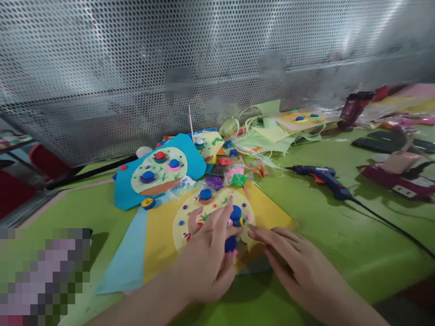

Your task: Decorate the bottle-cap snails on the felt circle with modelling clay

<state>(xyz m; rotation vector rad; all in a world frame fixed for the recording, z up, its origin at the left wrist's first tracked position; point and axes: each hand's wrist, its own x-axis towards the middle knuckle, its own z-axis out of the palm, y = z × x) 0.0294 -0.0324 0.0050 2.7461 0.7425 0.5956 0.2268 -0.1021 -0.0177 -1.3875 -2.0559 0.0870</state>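
Observation:
A yellow sheet (159, 244) lies over a light blue one (125, 262), and on it is a pale cream paper circle (180, 210). Blue bottle caps (205, 194), small coloured dots and green grass shapes of soft clay decorate the circle. My left hand (207, 253) rests over the circle with fingers spread around two more blue caps, and covers part of it. At the circle's lower right edge, my right hand (288, 253) reaches in with its fingers stretched out, fingertips close to the paper. I see nothing held in either hand.
Behind lie a finished-looking blue card with caps (193, 158), clay packets (214, 182) and green paper strips (272, 131). A glue gun (322, 176) with a cord lies right, near a purple box (401, 179). A perforated metal panel (217, 54) closes off the back.

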